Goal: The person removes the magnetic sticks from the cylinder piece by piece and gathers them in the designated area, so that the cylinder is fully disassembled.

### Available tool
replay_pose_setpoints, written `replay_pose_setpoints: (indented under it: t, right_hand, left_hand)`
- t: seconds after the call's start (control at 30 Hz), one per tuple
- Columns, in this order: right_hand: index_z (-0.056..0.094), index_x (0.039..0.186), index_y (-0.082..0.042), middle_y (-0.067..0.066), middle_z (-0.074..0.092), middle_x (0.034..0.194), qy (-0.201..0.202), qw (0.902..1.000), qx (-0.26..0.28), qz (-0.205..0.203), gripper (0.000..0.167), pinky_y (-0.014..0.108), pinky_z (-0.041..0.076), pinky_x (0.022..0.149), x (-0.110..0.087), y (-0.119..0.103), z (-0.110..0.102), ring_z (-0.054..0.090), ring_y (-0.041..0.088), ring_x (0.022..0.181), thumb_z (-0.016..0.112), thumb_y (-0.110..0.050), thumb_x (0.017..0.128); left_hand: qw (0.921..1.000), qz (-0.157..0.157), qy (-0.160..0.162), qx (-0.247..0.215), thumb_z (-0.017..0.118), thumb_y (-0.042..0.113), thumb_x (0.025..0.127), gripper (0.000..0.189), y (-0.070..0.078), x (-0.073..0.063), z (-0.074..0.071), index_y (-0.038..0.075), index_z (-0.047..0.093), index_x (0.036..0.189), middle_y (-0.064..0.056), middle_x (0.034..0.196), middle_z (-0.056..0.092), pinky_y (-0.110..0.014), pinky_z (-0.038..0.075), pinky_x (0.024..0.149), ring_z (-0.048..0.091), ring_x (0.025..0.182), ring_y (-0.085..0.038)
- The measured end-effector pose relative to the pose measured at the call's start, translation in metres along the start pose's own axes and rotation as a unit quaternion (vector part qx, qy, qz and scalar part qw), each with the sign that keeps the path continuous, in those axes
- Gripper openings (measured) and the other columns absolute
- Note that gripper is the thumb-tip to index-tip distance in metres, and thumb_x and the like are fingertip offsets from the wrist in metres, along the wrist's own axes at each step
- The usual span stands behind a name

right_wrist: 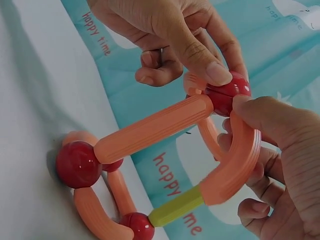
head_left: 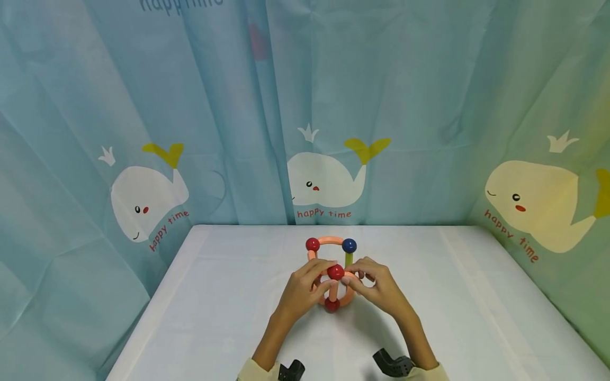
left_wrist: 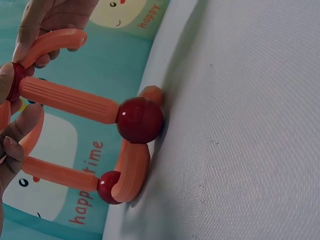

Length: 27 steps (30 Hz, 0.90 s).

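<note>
A frame of magnetic rods and balls stands on the table, with curved orange rods round its base. My left hand (head_left: 305,288) pinches the top front red ball (right_wrist: 227,93) between thumb and fingers. From the other side, my right hand (head_left: 381,288) pinches a curved orange rod (right_wrist: 237,160) whose end meets that ball. An upright orange rod (right_wrist: 155,127) runs from the ball down to a lower red ball (left_wrist: 140,120). Farther back are another red ball (head_left: 312,244) and a blue ball (head_left: 349,245) above a yellow-green rod (right_wrist: 176,206). My fingers hide parts of the frame.
The white table (head_left: 205,317) extends on both sides of the frame. A blue-green curtain (head_left: 419,106) with whale prints hangs behind and beside it. Black wrist devices (head_left: 393,363) sit by my sleeves.
</note>
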State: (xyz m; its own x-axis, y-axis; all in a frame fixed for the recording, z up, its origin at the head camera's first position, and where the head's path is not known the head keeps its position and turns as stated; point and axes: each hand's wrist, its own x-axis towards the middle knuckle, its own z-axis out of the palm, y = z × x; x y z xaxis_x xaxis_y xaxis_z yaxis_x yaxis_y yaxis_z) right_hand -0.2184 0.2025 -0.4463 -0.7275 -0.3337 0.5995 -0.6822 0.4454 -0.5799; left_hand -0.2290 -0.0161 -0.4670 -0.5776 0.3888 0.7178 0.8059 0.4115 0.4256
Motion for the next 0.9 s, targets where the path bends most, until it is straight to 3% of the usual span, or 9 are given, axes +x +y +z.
replay_pose_setpoints:
  t: [0.13,0.23,0.4,0.47,0.67,0.9]
  right_hand:
    - [0.073,0.096,-0.018,-0.006,0.065,0.079,0.004,1.0000,-0.004,0.002,0.021,0.022,0.042,0.055,-0.001,0.002,0.001,0.048,0.006,0.068,0.077,-0.004,0.080]
    - [0.073,0.093,-0.014,-0.005,0.064,0.076,0.006,0.9997,-0.007,0.020,0.018,0.023,0.041,0.055,0.000,-0.010,-0.003,0.048,0.007,0.067,0.076,-0.001,0.080]
    - [0.074,0.095,-0.017,-0.010,0.063,0.075,-0.003,0.9986,-0.009,0.051,0.013,0.024,0.042,0.057,-0.001,-0.006,-0.008,0.049,0.006,0.069,0.075,-0.010,0.084]
    - [0.074,0.096,-0.020,-0.011,0.065,0.078,-0.005,0.9981,-0.015,0.059,0.012,0.025,0.042,0.058,-0.004,0.006,-0.009,0.050,0.005,0.071,0.074,-0.014,0.086]
    - [0.074,0.100,-0.015,-0.006,0.071,0.088,0.001,0.9915,-0.030,0.127,0.012,0.025,0.045,0.065,-0.008,0.012,-0.019,0.055,0.003,0.076,0.071,-0.021,0.090]
    - [0.071,0.100,-0.009,0.001,0.072,0.085,-0.005,0.9736,-0.055,0.221,0.019,0.025,0.050,0.068,-0.016,0.028,-0.028,0.063,0.011,0.079,0.071,-0.026,0.090]
  left_hand:
    - [1.0000,-0.006,-0.002,-0.001,0.071,0.026,0.090,0.040,0.000,0.000,0.000,0.015,0.062,0.127,-0.001,0.114,0.067,-0.015,0.050,0.063,0.059,0.069,-0.016]
    - [1.0000,-0.008,-0.005,0.000,0.070,0.026,0.090,0.039,0.001,-0.001,0.000,0.014,0.062,0.127,-0.001,0.114,0.067,-0.016,0.051,0.063,0.059,0.069,-0.014]
    - [0.9999,-0.010,-0.004,0.001,0.071,0.025,0.090,0.039,0.002,-0.001,0.000,0.014,0.063,0.127,0.000,0.110,0.067,-0.023,0.054,0.061,0.055,0.068,-0.008]
    - [0.9999,-0.011,-0.004,0.001,0.072,0.024,0.089,0.040,0.002,-0.002,0.000,0.014,0.063,0.127,0.000,0.108,0.066,-0.024,0.055,0.061,0.054,0.068,-0.008]
    - [0.9998,0.006,0.005,0.016,0.073,0.022,0.088,0.040,0.002,-0.002,0.000,0.013,0.063,0.126,-0.002,0.109,0.066,-0.019,0.053,0.063,0.058,0.072,-0.013]
    - [0.9998,0.001,0.006,0.020,0.073,0.022,0.088,0.040,0.003,-0.002,0.001,0.014,0.064,0.126,-0.001,0.111,0.067,-0.009,0.049,0.068,0.058,0.077,-0.011]
